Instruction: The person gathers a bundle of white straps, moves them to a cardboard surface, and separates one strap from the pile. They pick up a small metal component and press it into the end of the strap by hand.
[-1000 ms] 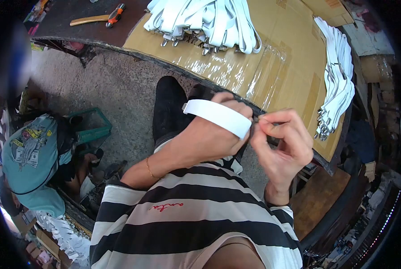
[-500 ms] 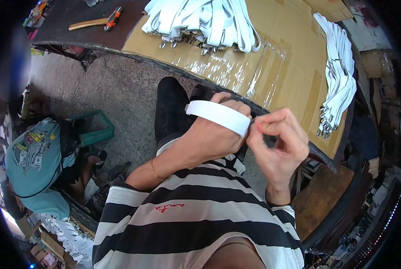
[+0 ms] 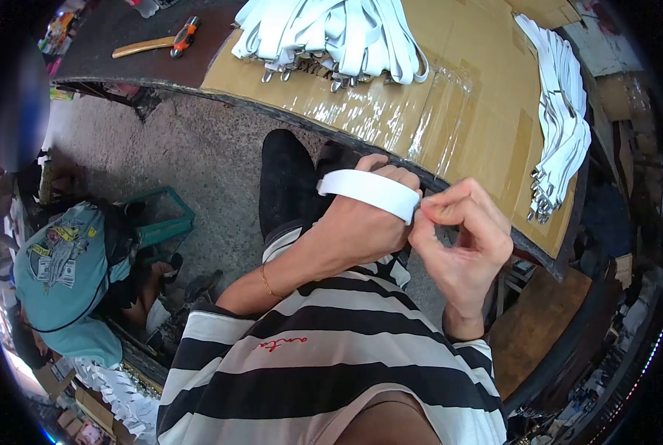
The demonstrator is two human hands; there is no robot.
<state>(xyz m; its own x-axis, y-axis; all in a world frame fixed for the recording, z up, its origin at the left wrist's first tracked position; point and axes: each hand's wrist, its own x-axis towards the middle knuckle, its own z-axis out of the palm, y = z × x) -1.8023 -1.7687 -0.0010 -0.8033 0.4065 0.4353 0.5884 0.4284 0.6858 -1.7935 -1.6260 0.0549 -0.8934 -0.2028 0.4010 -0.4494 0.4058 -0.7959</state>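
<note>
A wide white strap (image 3: pixel 368 189) curves over the back of my left hand (image 3: pixel 372 222), whose fingers are curled in and partly hidden beneath it. Beside its right end, my right hand (image 3: pixel 465 241) pinches with thumb and index finger; what sits between the fingertips is too small to make out. Both hands are in front of my striped shirt, just off the near edge of the cardboard-covered table (image 3: pixel 487 141). On that table lies a pile of white straps with metal clips (image 3: pixel 331 37), and a second bundle of white straps (image 3: pixel 561 111) lies along its right side.
A hammer (image 3: pixel 157 46) lies on the dark tabletop at the upper left. Below left, a person in a teal shirt (image 3: pixel 64 267) is near a green crate (image 3: pixel 164 222) on the floor. A brown board (image 3: pixel 543 334) is at the lower right.
The strap and my left hand have shifted slightly right. My right hand keeps its pinch in nearly the same place. The surroundings have shifted slightly in view.
</note>
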